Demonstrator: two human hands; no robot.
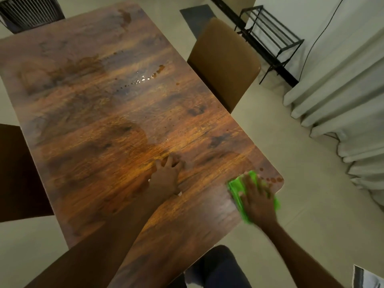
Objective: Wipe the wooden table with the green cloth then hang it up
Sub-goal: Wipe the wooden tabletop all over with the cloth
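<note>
The wooden table [99, 113] fills the left and middle of the view, with wet drops and streaks near its centre and along its right edge. A folded green cloth [235, 189] lies flat on the table's near right corner. My right hand [256, 199] presses down on the cloth with fingers spread, covering most of it. My left hand [167, 173] rests on the bare tabletop to the left of the cloth, fingers apart, holding nothing. A few drops [274, 179] sit just beyond the cloth by the corner.
A tan chair [224, 63] is pushed against the table's right side. Another dark chair [18, 173] stands at the left edge, and one [31, 11] at the far end. A black metal rack [270, 36] and pale curtains [342, 100] stand to the right.
</note>
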